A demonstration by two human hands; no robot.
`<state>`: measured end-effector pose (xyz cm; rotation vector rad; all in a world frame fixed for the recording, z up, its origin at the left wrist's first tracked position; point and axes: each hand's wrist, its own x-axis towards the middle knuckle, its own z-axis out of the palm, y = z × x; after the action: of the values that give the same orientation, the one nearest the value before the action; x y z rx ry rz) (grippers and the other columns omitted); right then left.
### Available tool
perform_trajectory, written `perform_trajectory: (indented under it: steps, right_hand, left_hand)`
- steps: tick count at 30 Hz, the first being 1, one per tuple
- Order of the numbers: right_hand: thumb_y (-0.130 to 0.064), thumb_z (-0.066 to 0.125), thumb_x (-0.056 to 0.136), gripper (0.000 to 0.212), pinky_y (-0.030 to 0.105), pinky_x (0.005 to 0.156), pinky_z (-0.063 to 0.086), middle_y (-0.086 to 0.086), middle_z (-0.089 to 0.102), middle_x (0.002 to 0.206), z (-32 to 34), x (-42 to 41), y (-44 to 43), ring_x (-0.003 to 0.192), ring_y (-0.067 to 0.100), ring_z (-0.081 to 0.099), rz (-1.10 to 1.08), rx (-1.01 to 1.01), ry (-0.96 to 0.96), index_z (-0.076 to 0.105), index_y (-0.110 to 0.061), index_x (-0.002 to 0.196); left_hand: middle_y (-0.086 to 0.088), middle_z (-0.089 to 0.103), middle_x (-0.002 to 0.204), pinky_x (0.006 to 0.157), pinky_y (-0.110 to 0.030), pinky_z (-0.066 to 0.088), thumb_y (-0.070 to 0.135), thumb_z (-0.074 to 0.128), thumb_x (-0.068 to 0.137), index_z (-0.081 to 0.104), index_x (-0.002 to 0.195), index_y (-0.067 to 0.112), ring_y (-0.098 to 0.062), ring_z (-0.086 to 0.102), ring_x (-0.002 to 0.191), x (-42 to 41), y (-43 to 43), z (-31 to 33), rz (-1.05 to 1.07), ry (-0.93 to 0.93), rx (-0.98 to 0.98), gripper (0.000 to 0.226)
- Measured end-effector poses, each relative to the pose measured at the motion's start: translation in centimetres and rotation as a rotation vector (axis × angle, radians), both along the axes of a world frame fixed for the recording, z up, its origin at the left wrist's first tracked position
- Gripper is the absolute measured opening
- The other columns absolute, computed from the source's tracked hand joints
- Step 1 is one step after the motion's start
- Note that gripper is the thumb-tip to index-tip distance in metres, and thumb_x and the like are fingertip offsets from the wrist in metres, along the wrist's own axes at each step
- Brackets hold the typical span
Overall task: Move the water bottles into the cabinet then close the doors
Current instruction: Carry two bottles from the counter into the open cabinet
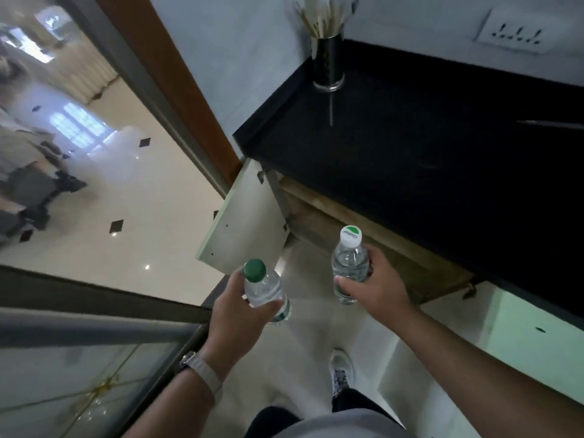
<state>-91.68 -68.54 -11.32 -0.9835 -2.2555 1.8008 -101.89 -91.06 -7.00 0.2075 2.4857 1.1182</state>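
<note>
My left hand grips a clear water bottle with a green cap, tilted toward the cabinet. My right hand holds a second clear water bottle with a white and green cap, upright, just in front of the cabinet opening. The cabinet sits under a black countertop. Its left door swings wide open toward me, pale on the inside. A second door, pale green, stands open at the right. The cabinet's inside is mostly hidden beneath the counter.
A black cup of wooden sticks stands at the counter's back left corner. A wall socket is above the counter. A glass partition with a metal frame runs along my left. My shoe is on the pale floor.
</note>
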Motion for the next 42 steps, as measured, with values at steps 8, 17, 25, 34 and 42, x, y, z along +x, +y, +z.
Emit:
perform_trajectory:
  steps: [8, 17, 25, 34, 42]
  right_hand:
    - [-0.029, 0.083, 0.071, 0.051, 0.011, 0.064, 0.042, -0.017, 0.062, 0.098, -0.2, 0.8, 1.8, 0.083, -0.006, 0.058, -0.272, 0.087, -0.164, 0.047, -0.039, 0.106]
    - [-0.033, 0.081, 0.071, 0.044, 0.009, 0.054, 0.042, -0.015, 0.063, 0.098, 0.5, -3.5, -1.4, 0.074, -0.006, 0.061, -0.590, 0.087, -0.307, 0.047, -0.044, 0.096]
    - [-0.035, 0.081, 0.073, 0.054, 0.022, 0.064, 0.045, -0.020, 0.064, 0.098, -0.9, -7.9, -4.7, 0.087, -0.001, 0.061, -0.755, 0.066, -0.352, 0.045, -0.043, 0.113]
    - [-0.035, 0.080, 0.073, 0.058, 0.028, 0.072, 0.047, -0.018, 0.062, 0.103, -4.7, -8.1, -4.5, 0.091, 0.004, 0.061, -0.721, 0.015, -0.365, 0.045, -0.041, 0.118]
    - [-0.035, 0.081, 0.072, 0.056, 0.027, 0.074, 0.047, -0.019, 0.062, 0.105, -16.4, -7.9, -1.8, 0.093, 0.002, 0.059, -0.757, 0.050, -0.326, 0.042, -0.048, 0.111]
  left_hand:
    - [0.014, 0.071, 0.093, 0.070, -0.021, 0.053, 0.021, 0.088, 0.074, 0.057, 0.097, 0.040, -0.004, 0.068, 0.083, -5.3, 5.0, -1.9, -0.263, -0.083, -0.020, 0.044]
    - [0.013, 0.068, 0.096, 0.066, -0.018, 0.047, 0.022, 0.085, 0.076, 0.051, 0.095, 0.042, -0.003, 0.065, 0.086, -14.9, 7.7, -4.6, -0.608, -0.207, -0.004, 0.044]
    - [0.017, 0.067, 0.100, 0.080, -0.033, 0.057, 0.030, 0.084, 0.073, 0.051, 0.111, 0.046, -0.006, 0.065, 0.091, -20.8, 8.7, -7.7, -0.741, -0.239, -0.038, 0.052]
    - [0.019, 0.067, 0.104, 0.079, -0.029, 0.053, 0.034, 0.085, 0.074, 0.054, 0.114, 0.044, -0.003, 0.064, 0.094, -20.6, 9.9, -9.7, -0.715, -0.220, -0.027, 0.051]
    - [0.021, 0.069, 0.100, 0.089, -0.037, 0.055, 0.030, 0.088, 0.070, 0.058, 0.104, 0.045, -0.004, 0.066, 0.095, -18.6, 13.0, -22.8, -0.683, -0.235, 0.012, 0.048]
